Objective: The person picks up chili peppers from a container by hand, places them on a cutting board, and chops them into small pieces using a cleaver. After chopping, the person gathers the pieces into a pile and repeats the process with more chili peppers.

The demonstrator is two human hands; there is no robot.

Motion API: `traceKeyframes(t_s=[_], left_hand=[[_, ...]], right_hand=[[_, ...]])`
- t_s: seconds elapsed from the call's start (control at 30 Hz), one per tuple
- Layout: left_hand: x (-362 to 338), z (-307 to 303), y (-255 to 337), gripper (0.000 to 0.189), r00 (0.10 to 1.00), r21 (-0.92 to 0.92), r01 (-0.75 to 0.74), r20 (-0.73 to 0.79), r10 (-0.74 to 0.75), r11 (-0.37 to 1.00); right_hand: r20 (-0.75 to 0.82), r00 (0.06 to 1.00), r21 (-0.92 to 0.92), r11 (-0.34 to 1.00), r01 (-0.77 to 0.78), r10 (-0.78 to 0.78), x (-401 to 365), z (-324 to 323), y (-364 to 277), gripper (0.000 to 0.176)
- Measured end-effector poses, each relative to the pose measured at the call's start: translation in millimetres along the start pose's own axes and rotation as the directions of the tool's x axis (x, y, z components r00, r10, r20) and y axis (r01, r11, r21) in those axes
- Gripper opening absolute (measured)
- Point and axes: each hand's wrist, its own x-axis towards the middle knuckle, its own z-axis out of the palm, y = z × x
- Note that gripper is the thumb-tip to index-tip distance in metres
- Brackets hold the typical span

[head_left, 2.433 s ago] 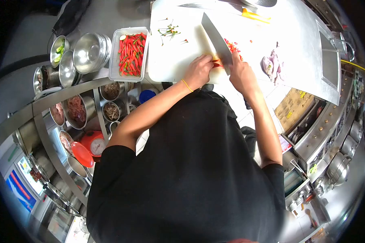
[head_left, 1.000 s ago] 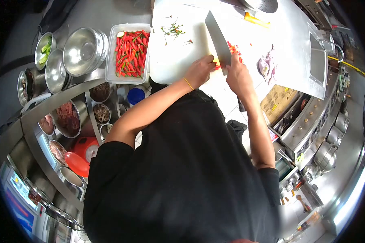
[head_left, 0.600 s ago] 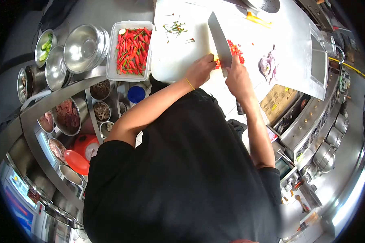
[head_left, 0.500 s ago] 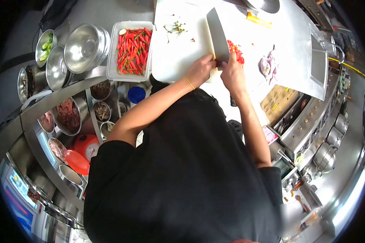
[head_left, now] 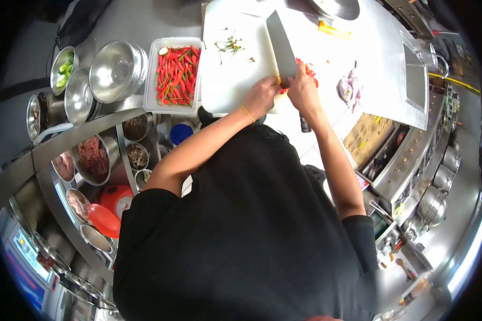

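Note:
A wide-bladed cleaver [head_left: 281, 45] stands over the right part of the white cutting board [head_left: 233, 77]. My right hand [head_left: 304, 92] is closed round its handle near the blade. My left hand [head_left: 263, 96] is closed at the blade's left side, its fingertips pressed on red chilli [head_left: 283, 91] at the near edge of the board. Chopped red chilli [head_left: 309, 72] lies to the right of the blade. Green stems [head_left: 229, 45] are scattered on the board's upper left. A clear tub of whole red chillies [head_left: 178, 75] sits left of the board.
Stacked steel bowls [head_left: 112, 72] stand at the left, beside a bowl of greens [head_left: 65, 69]. A purplish-white piece of food [head_left: 350, 90] lies right of the board. A yellow-orange object [head_left: 334, 30] and a perforated steel bowl [head_left: 340, 7] are farther back.
The cleaver and both hands have shifted slightly within the view, and red chilli now shows between the hands. The whole scene has moved a little with the camera.

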Motion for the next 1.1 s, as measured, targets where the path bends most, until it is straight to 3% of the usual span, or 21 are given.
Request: traceKeyframes(t_s=[0.07,0.27,0.4,0.5,0.6,0.67,0.77,0.87,1.0,1.1], left_hand=[[0.6,1.0,-2.8,0.012,0.998,0.004,-0.046,-0.034,0.046,0.999],[2.4,-8.2,-2.2,0.013,0.999,0.031,-0.035,0.036,0.034,0.999],[6.5,-4.7,-10.7,0.013,0.992,0.003,-0.080,0.101,0.079,0.997],[8.4,-1.4,-13.2,0.014,0.985,-0.034,-0.094,0.140,0.098,0.995],[10.1,-3.9,-11.4,0.018,0.987,-0.086,-0.054,0.149,0.067,0.995],[12.3,-3.7,-13.8,0.019,0.982,-0.053,-0.138,0.123,0.144,0.989],[12.9,-6.5,-14.2,0.019,0.975,-0.034,-0.060,0.214,0.066,0.998],[13.3,-7.5,-11.2,0.021,0.982,-0.079,-0.067,0.171,0.079,0.995],[14.8,-8.4,-10.2,0.015,0.980,-0.021,-0.125,0.156,0.127,0.992],[16.6,-7.6,-13.8,0.012,0.987,-0.045,-0.061,0.144,0.067,0.997]], right_hand=[[0.028,0.999,-0.030,0.999,-0.013,0.014,-1.7,-8.4,-0.7,0.026],[0.156,0.987,-0.121,0.992,-0.025,0.044,-35.3,-33.6,-19.1,0.021],[0.230,0.964,-0.114,0.987,-0.109,0.133,-41.2,-35.2,-24.1,0.026],[0.215,0.971,-0.129,0.988,-0.081,0.107,-46.6,-31.1,-17.0,0.025],[0.089,0.995,-0.036,0.999,-0.038,0.041,-35.2,-3.8,-5.3,0.023],[0.064,0.998,-0.038,0.999,0.005,-0.003,-20.7,-3.1,-4.1,0.021],[0.099,0.995,-0.023,1.000,-0.021,0.023,-20.5,-15.0,-5.7,0.026],[0.168,0.981,-0.046,0.995,-0.089,0.096,-34.3,-23.0,-15.1,0.026],[0.073,0.995,-0.016,0.998,-0.066,0.067,-23.7,-0.9,-9.3,0.026],[0.075,0.996,0.004,0.998,-0.056,0.055,-21.9,-6.0,-2.1,0.025]])
